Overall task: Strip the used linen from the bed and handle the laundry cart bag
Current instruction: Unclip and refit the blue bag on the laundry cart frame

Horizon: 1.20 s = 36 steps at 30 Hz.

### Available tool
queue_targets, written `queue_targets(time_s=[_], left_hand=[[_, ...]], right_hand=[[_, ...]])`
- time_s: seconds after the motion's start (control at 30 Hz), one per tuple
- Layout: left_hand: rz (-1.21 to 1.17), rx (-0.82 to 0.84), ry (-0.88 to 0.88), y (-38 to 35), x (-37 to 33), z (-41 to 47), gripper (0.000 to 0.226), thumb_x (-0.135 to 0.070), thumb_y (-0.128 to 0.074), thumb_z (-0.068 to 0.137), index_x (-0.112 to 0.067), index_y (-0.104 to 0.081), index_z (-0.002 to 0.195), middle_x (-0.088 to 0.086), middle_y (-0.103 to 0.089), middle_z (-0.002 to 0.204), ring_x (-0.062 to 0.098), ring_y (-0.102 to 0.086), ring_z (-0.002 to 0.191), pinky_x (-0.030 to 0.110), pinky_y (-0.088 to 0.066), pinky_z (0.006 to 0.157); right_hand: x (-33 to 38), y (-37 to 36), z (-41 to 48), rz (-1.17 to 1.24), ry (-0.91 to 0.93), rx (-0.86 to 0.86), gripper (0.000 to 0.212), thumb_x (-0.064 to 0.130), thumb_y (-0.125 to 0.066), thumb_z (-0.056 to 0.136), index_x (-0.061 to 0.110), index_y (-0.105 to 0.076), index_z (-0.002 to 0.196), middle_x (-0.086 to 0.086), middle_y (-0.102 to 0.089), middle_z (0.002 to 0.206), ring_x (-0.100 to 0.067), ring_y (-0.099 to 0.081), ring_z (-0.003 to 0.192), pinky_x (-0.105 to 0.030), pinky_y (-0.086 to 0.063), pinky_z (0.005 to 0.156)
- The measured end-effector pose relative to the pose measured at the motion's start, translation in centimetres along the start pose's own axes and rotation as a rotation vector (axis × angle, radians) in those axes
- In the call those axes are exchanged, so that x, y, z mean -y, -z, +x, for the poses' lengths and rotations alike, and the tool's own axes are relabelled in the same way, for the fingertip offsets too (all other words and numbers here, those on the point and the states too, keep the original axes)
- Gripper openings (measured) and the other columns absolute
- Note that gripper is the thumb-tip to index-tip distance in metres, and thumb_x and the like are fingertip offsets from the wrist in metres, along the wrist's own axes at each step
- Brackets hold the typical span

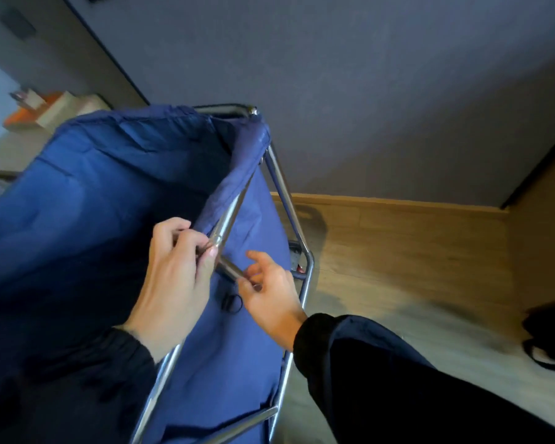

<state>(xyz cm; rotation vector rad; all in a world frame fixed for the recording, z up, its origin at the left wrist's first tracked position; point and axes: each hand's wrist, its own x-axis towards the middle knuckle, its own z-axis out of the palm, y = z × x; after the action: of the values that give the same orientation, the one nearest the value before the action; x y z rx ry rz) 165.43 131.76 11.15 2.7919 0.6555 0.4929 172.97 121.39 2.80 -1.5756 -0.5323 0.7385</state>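
Looking down from my head, the blue bag (109, 193) fills the left and centre of the frame, hung open on the cart's chrome frame (289, 203), with wood floor (398, 251) to the right and a grey wall (366, 91) above. My left hand (177, 277) is pinched shut on the bag's hem where it wraps the near rail (231, 216), mid-frame. My right hand (269, 290) sits just beside it, lower right, fingers curled around the same rail; whether it truly grips or only touches, I cannot tell. A small black toggle (231, 303) hangs against the cloth between my wrists. The bag looks thin, soft and light, slack in its folds, likely a bit slippery, so I'd take it by the doubled hem and slide it along the stiff rail, not tug mid-panel. The bed is out of sight.
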Motion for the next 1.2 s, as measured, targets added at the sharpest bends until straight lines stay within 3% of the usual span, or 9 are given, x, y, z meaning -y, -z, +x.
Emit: queue_targets(time_s=[0.07,0.17,0.37,0.5,0.63,0.73,0.87,1.03,1.2], left_hand=[[-0.061,-0.043,0.160,0.2,-0.3,0.6,0.004,-0.008,-0.057,0.091,-0.004,-0.057,0.093,0.010,-0.043,0.111,0.003,-0.039,0.091,0.015,-0.030,0.089],[-0.082,-0.025,0.289,0.5,-0.5,1.7,0.003,-0.013,-0.059,0.089,-0.013,-0.058,0.087,0.001,-0.049,0.096,0.009,-0.048,0.075,0.019,-0.036,0.075],[0.009,0.028,0.443,0.6,-0.8,3.8,0.010,-0.022,-0.067,0.083,-0.014,-0.061,0.081,0.000,-0.061,0.082,0.024,-0.059,0.078,0.030,-0.042,0.068],[0.087,0.060,0.553,0.6,-0.8,5.4,0.027,-0.037,-0.063,0.082,-0.016,-0.050,0.070,0.006,-0.059,0.067,0.034,-0.054,0.070,0.033,-0.041,0.062],[0.129,0.158,0.547,0.1,0.6,9.0,0.023,-0.045,-0.057,0.081,-0.023,-0.051,0.086,0.006,-0.064,0.078,0.035,-0.059,0.083,0.035,-0.046,0.069],[0.082,0.270,0.503,-0.6,1.4,13.0,0.024,-0.040,-0.056,0.082,-0.026,-0.054,0.102,0.005,-0.068,0.091,0.031,-0.061,0.095,0.034,-0.048,0.076],[-0.028,0.225,0.422,-2.2,2.7,18.1,0.025,-0.042,-0.054,0.087,-0.030,-0.052,0.109,0.003,-0.068,0.102,0.029,-0.061,0.102,0.038,-0.050,0.081],[-0.047,0.225,0.361,-3.5,4.9,24.5,0.031,-0.040,-0.052,0.093,-0.030,-0.045,0.121,0.001,-0.065,0.114,0.026,-0.061,0.102,0.041,-0.050,0.082],[-0.077,0.196,0.430,-4.7,7.6,29.1,0.029,-0.035,-0.054,0.093,-0.028,-0.044,0.120,-0.002,-0.059,0.113,0.025,-0.059,0.102,0.042,-0.049,0.083]], right_hand=[[1.9,1.0,0.7,-0.040,-0.004,0.025,0.045,0.016,-0.054,0.092,0.016,-0.047,0.136,0.003,-0.060,0.098,-0.018,-0.062,0.086,-0.034,-0.053,0.082],[4.5,2.4,1.4,-0.096,0.034,0.061,0.043,0.014,-0.052,0.092,0.014,-0.049,0.134,-0.002,-0.062,0.105,-0.014,-0.060,0.090,-0.023,-0.049,0.085],[7.8,4.0,3.0,-0.224,0.052,0.170,0.036,0.014,-0.050,0.092,0.013,-0.053,0.128,-0.008,-0.059,0.116,-0.023,-0.057,0.105,-0.041,-0.049,0.092],[8.5,4.7,5.2,-0.291,0.078,0.197,0.041,0.017,-0.053,0.092,0.015,-0.050,0.133,-0.009,-0.057,0.125,-0.025,-0.054,0.115,-0.043,-0.047,0.095],[9.2,5.8,9.7,-0.329,0.146,0.083,0.037,0.014,-0.057,0.089,0.012,-0.058,0.126,-0.009,-0.061,0.120,-0.023,-0.057,0.112,-0.037,-0.045,0.097],[10.1,6.5,14.0,-0.377,0.203,-0.049,0.032,0.013,-0.057,0.087,0.011,-0.062,0.119,-0.008,-0.060,0.117,-0.023,-0.057,0.110,-0.033,-0.043,0.096],[11.7,6.4,20.0,-0.492,0.266,-0.239,0.035,0.019,-0.052,0.082,0.011,-0.063,0.115,-0.010,-0.053,0.117,-0.030,-0.049,0.109,-0.036,-0.036,0.096],[12.5,7.1,27.0,-0.591,0.209,-0.127,0.038,0.016,-0.056,0.086,0.014,-0.060,0.124,-0.010,-0.056,0.123,-0.032,-0.051,0.115,-0.040,-0.038,0.101],[12.0,7.5,32.6,-0.509,0.128,0.030,0.023,0.019,-0.056,0.089,0.017,-0.069,0.107,-0.008,-0.068,0.105,-0.024,-0.064,0.099,-0.029,-0.048,0.089]])
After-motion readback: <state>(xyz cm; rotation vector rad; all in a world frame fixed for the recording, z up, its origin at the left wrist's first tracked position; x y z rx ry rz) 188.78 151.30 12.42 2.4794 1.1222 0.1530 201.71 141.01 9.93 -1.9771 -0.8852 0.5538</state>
